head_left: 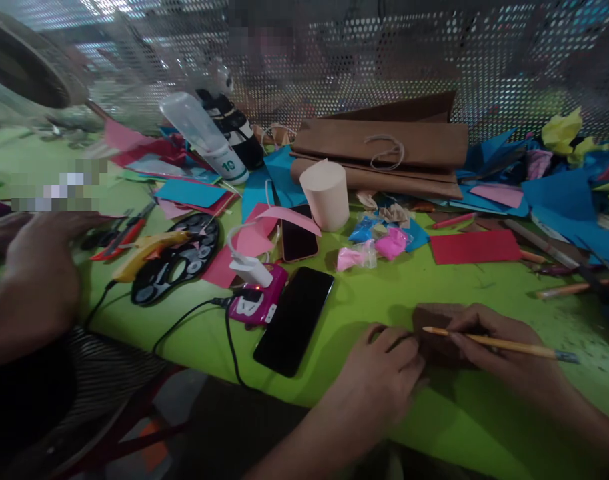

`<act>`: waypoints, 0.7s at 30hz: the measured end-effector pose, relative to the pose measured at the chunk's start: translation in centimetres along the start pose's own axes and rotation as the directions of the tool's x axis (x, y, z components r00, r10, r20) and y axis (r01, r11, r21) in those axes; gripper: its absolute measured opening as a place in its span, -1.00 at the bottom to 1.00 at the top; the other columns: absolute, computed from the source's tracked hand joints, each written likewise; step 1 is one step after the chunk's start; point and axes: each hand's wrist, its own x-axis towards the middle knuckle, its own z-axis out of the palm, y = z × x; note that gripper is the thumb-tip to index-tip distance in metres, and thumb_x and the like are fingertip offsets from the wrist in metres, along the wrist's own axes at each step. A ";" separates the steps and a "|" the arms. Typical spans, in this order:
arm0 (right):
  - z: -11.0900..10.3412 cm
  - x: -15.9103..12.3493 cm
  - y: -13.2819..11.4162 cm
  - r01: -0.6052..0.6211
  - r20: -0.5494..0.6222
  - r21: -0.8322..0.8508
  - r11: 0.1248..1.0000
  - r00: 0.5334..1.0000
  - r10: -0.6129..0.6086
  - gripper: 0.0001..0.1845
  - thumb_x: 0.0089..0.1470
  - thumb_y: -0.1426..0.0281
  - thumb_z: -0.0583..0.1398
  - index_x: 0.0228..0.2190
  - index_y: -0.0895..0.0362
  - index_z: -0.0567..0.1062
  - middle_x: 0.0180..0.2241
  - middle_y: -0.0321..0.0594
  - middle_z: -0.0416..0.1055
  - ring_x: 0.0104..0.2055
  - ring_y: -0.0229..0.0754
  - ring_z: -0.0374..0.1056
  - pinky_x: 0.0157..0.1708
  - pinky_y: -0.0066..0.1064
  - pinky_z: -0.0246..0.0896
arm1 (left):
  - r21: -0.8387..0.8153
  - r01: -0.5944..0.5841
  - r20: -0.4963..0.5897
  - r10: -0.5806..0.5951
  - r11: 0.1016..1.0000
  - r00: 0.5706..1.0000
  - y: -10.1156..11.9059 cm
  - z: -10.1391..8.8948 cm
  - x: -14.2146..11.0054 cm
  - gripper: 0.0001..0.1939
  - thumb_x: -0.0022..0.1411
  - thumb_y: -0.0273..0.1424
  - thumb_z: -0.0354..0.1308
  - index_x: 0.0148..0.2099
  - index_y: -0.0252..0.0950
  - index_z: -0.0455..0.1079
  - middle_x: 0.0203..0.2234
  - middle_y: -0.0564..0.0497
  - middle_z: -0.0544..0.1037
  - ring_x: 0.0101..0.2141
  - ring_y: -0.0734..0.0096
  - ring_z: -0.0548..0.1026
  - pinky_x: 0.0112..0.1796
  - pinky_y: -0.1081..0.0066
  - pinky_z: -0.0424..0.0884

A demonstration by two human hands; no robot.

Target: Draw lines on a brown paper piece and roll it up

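Note:
My left hand lies on the green table, fingers curled and pressed on the left edge of a small brown paper piece. My right hand is closed on a pencil that lies nearly flat, its tip pointing left over the brown piece. The brown piece is mostly hidden under both hands.
A black phone lies left of my hands, beside a pink charger and cable. Farther back stand a paper roll, brown bags, a red sheet, blue papers. Another person's hand rests at left near scissors and a glue gun.

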 end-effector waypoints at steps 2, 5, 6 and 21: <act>-0.4 -0.2 0.0 -0.017 -0.043 -0.008 1.000 0.999 0.017 -0.75 0.18 0.13 0.22 -0.38 0.01 0.56 -0.42 -0.25 0.57 -0.39 -0.12 0.46 -0.42 -0.35 0.29 | -0.006 0.004 -0.011 -0.004 1.000 1.000 -0.1 0.0 0.0 -0.81 0.52 -0.32 0.05 0.04 -0.26 0.43 -0.01 0.03 0.61 0.03 0.30 0.50 0.04 0.17 0.41; -1.1 -0.5 0.1 -0.060 -0.095 0.007 0.998 0.994 0.061 -0.75 0.19 0.14 0.21 -0.40 0.01 0.53 -0.51 -0.30 0.49 -0.48 -0.18 0.36 -0.48 -0.37 0.18 | -0.008 -0.001 -0.045 0.001 1.000 0.999 -0.2 0.1 0.1 -0.73 0.50 -0.31 0.07 0.16 -0.26 0.41 0.01 0.02 0.62 0.03 0.27 0.51 0.02 0.16 0.42; -1.5 -0.6 0.2 -0.072 -0.107 0.012 0.997 0.992 0.073 -0.75 0.18 0.14 0.21 -0.41 0.02 0.51 -0.52 -0.31 0.47 -0.49 -0.19 0.34 -0.49 -0.37 0.14 | -0.008 -0.003 -0.058 0.002 1.000 0.998 -0.2 0.2 0.1 -0.71 0.49 -0.32 0.09 0.18 -0.26 0.40 0.02 0.02 0.62 0.02 0.26 0.52 0.02 0.16 0.43; -4.6 -0.8 1.8 -0.095 -0.102 -0.064 0.993 0.991 0.088 -0.81 0.17 0.23 0.19 -0.44 0.02 0.43 -0.52 -0.34 0.36 -0.45 -0.18 0.27 -0.48 -0.39 0.09 | -0.026 0.016 -0.060 -0.018 1.000 0.998 0.3 -0.1 -0.5 -0.69 0.45 -0.35 0.14 0.20 -0.19 0.41 0.11 0.03 0.58 0.12 0.22 0.48 0.11 0.10 0.42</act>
